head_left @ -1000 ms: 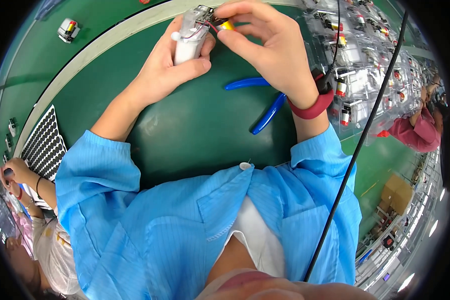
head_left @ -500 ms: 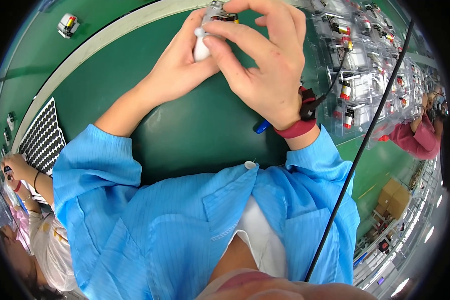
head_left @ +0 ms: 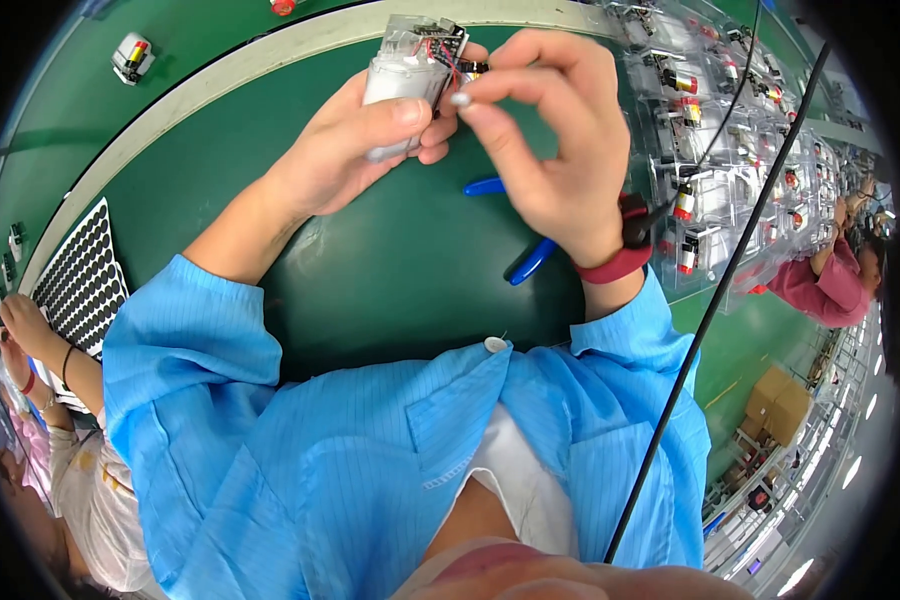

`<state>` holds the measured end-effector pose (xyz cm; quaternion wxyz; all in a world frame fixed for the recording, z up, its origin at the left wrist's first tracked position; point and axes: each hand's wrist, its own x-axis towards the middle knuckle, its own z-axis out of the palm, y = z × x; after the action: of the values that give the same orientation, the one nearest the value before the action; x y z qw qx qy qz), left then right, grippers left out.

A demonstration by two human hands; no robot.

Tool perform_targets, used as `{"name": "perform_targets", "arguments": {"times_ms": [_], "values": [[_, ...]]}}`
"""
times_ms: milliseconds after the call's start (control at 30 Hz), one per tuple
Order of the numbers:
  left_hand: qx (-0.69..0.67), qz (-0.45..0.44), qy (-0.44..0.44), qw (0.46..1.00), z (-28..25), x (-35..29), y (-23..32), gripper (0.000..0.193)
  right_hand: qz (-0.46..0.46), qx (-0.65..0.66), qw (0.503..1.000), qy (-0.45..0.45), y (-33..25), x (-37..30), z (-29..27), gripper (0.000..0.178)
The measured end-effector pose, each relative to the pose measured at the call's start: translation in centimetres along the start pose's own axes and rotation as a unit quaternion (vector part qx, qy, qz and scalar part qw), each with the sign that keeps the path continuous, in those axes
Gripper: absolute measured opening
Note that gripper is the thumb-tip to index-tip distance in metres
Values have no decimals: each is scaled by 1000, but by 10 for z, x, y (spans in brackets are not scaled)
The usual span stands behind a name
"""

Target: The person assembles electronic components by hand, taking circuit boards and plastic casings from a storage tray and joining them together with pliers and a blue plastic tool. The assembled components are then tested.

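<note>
My left hand (head_left: 345, 140) is wrapped round a white plastic device housing (head_left: 395, 85), with the thumb across its front. A small dark circuit board (head_left: 442, 40) and thin red and dark wires show along the housing's upper right side. Close beside it, my right hand (head_left: 570, 150) pinches a small white piece (head_left: 460, 99) between thumb and index finger; its exact kind is too small to tell. A dark band with a cord circles my right wrist. Below that hand, two blue tool handles (head_left: 532, 262) lie on the green work surface (head_left: 390, 260), partly hidden by the hand.
Clear plastic trays (head_left: 705, 180) full of similar devices are stacked on the right. A black cable crosses there. At left lies a sheet of black oval stickers (head_left: 80, 275), near a co-worker's hands (head_left: 32, 335). Another device (head_left: 133, 58) sits beyond the pale rail (head_left: 170, 120).
My hands have drawn apart slightly, and the housing has turned so its board and wires show. My right hand has moved right and down, uncovering more of the blue handles. A red item appears at the top.
</note>
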<state>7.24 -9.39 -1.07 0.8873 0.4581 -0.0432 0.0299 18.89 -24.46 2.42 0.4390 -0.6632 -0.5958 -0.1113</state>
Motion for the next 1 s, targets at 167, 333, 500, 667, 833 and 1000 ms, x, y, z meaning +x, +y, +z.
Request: {"name": "perform_targets", "arguments": {"times_ms": [167, 333, 500, 667, 833, 1000], "values": [[123, -7, 54, 991, 7, -1, -3, 58, -63, -33, 997, -2, -4, 0, 5, 21], [49, -39, 3, 998, 0, -1, -3, 55, -34, 153, 987, -23, -1, 8, 1, 15], [140, 15, 29, 990, 2, -1, -5, 62, 120, 174, 977, -26, -18, 11, -15, 14], [306, 74, 64, 947, 8, 2, -13, 64, 15, 5, 1000, 16, -24, 9, -14, 20], [332, 36, 96, 938, 8, 0, -10, 63, -9, -70, 997, -9, -25, 10, -15, 22], [367, 41, 109, 923, 10, 2, -12, 64, -65, -106, 992, 3, -10, 5, -9, 22]]}}
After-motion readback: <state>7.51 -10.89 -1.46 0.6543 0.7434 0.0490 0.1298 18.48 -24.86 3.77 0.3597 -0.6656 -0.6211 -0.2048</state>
